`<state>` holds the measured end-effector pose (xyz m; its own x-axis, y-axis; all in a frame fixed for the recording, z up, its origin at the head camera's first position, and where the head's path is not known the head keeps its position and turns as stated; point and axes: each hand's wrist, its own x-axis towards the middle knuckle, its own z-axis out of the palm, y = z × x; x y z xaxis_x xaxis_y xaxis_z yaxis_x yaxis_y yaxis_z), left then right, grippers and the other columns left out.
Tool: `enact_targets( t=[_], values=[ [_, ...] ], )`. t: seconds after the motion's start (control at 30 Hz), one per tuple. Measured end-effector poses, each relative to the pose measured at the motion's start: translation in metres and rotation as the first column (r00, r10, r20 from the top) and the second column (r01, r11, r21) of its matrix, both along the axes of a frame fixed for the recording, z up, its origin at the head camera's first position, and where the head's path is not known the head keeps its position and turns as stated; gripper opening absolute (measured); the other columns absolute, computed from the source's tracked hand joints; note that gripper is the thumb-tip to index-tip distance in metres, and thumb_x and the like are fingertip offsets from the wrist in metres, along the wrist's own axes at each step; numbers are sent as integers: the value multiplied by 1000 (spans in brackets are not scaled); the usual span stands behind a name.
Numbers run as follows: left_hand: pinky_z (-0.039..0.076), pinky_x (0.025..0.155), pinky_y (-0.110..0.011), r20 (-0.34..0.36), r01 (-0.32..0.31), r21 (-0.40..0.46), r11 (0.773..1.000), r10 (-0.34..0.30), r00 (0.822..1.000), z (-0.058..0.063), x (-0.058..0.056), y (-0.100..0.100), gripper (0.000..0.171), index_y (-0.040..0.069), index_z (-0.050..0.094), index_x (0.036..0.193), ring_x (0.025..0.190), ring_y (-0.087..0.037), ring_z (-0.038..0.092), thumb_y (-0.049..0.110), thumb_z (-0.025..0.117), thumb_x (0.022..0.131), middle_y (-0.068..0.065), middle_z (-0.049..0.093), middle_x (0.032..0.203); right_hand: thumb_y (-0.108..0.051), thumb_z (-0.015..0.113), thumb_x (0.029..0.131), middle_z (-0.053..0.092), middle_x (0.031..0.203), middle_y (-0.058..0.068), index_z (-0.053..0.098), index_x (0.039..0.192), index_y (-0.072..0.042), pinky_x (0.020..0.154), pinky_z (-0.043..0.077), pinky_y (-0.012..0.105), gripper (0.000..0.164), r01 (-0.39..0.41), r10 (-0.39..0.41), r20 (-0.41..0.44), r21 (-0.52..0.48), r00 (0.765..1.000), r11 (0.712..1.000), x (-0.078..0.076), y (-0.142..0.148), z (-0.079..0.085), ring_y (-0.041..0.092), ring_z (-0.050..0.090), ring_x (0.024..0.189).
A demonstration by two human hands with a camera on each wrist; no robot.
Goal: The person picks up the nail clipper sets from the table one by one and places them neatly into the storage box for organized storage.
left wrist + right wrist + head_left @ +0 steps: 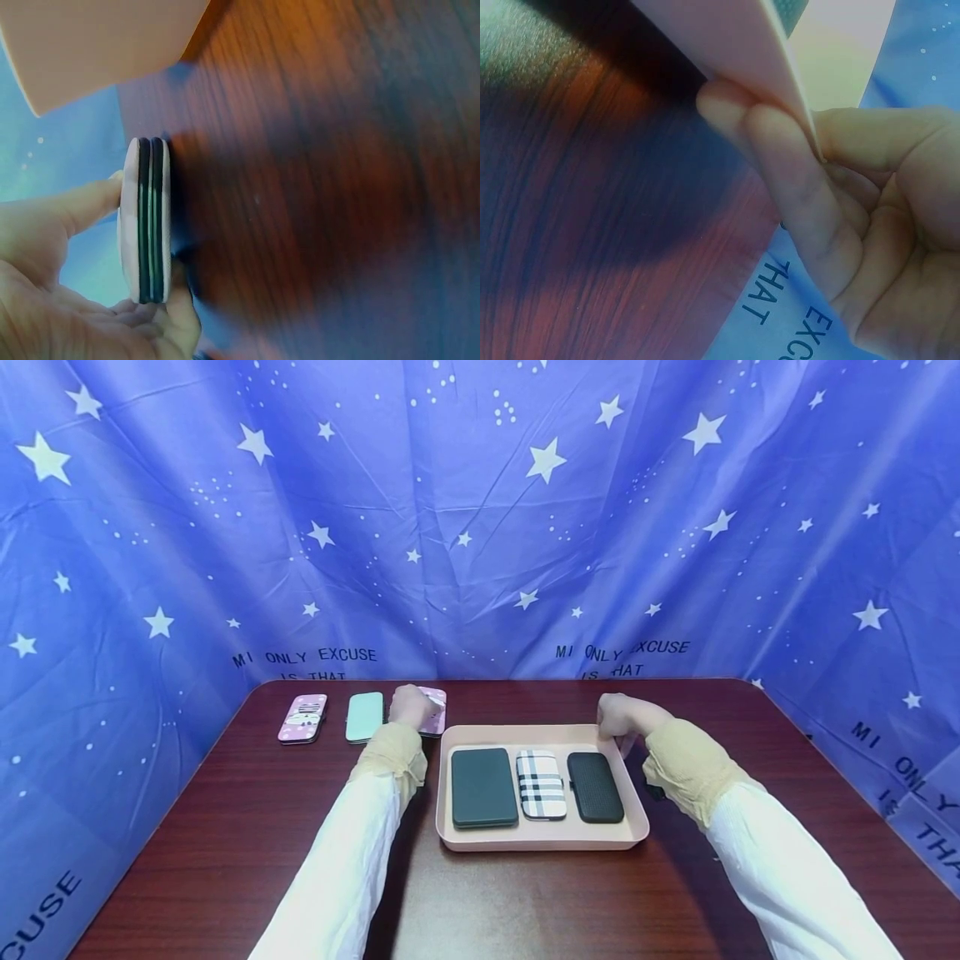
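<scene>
My left hand (410, 706) grips a slim pink patterned case (433, 712) beyond the tray's far-left corner. In the left wrist view the thumb lies on one broad face of the case (146, 221) and fingers pass behind the other. At the far-right corner of a shallow pale-pink tray (536, 841), my right hand (630, 717) pinches the tray wall between thumb and fingers. Inside the tray lie a large dark-green case (483, 787), a plaid case (542, 785) and a black textured case (596, 787), side by side.
Left of my left hand, a mint-green case (365, 717) and another pink case (303, 718) lie on the dark wooden table (247, 827). Something black (654, 792) shows partly beneath my right forearm. A blue star-patterned curtain (480, 527) hangs behind the table.
</scene>
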<state>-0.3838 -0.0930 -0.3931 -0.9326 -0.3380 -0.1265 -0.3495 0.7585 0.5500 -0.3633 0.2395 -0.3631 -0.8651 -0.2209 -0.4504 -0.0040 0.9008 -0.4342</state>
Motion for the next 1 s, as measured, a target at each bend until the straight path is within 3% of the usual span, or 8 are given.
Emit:
enact_targets(
  t=[0.37, 0.5, 0.53, 0.6, 0.73, 0.8, 0.87, 1.0],
  values=[
    [49, 90, -38, 9, 91, 33, 995, -91, 996, 0, -9, -16, 63, -9, 59, 113, 104, -32, 58, 34, 81, 72, -25, 61, 116, 11, 52, 73, 59, 74, 16, 57, 88, 9, 50, 57, 34, 16, 5, -5, -10, 1, 1000, 1000, 0, -1, 0, 19, 62, 47],
    [52, 85, -34, -13, 98, 166, 981, -97, 995, -8, -16, -23, 60, -7, 60, 112, 95, -25, 59, 32, 81, 71, -21, 62, 111, 11, 51, 73, 59, 75, 16, 57, 88, 9, 50, 57, 33, 16, 6, -6, -7, -2, 1000, 1000, 1, -1, 0, 19, 62, 47],
    [53, 79, -33, -23, 77, 212, 974, -74, 997, -21, -29, -28, 54, -6, 61, 108, 89, -24, 60, 28, 81, 71, -20, 62, 106, 11, 51, 73, 59, 74, 16, 58, 87, 9, 50, 57, 33, 16, 6, -6, -7, -1, 1000, 1000, 2, -1, 0, 19, 61, 47],
    [55, 66, -33, -42, 33, 342, 939, -20, 999, -48, -55, -36, 40, -5, 60, 102, 76, -22, 59, 18, 76, 73, -16, 58, 98, 10, 52, 73, 59, 73, 16, 57, 86, 8, 50, 57, 33, 14, 6, -6, -6, -6, 1000, 1000, 2, -1, 1, 18, 61, 46],
    [56, 53, -39, 1, -39, 565, 825, 46, 999, -107, -113, -56, 24, -6, 53, 98, 64, -25, 58, 1, 61, 77, -17, 51, 89, 10, 53, 74, 59, 71, 15, 57, 85, 8, 49, 56, 32, 12, 4, -4, -8, -9, 1000, 1000, 2, -1, 1, 17, 60, 45],
    [57, 59, -44, 31, -33, 620, 784, 18, 999, -115, -121, -61, 25, -7, 51, 104, 69, -28, 62, 0, 58, 81, -18, 54, 91, 10, 53, 74, 60, 71, 16, 57, 84, 8, 49, 56, 32, 12, -2, 2, -10, -10, 1000, 1000, 2, -1, 1, 17, 61, 45],
    [57, 60, -45, 39, -26, 638, 770, 1, 999, -119, -124, -64, 25, -7, 50, 106, 69, -29, 63, 0, 57, 82, -19, 56, 88, 10, 53, 74, 60, 72, 16, 57, 84, 8, 49, 56, 32, 11, 0, 0, -11, -5, 1000, 1000, 2, 0, 1, 17, 60, 44],
    [57, 57, -44, 59, -53, 658, 752, 19, 998, -109, -116, -63, 25, -7, 49, 105, 67, -26, 63, 0, 58, 82, -16, 56, 84, 10, 54, 74, 59, 72, 16, 56, 84, 7, 49, 56, 33, 11, 7, -7, -8, -8, 1000, 1000, 2, 0, 2, 17, 60, 43]
  ],
)
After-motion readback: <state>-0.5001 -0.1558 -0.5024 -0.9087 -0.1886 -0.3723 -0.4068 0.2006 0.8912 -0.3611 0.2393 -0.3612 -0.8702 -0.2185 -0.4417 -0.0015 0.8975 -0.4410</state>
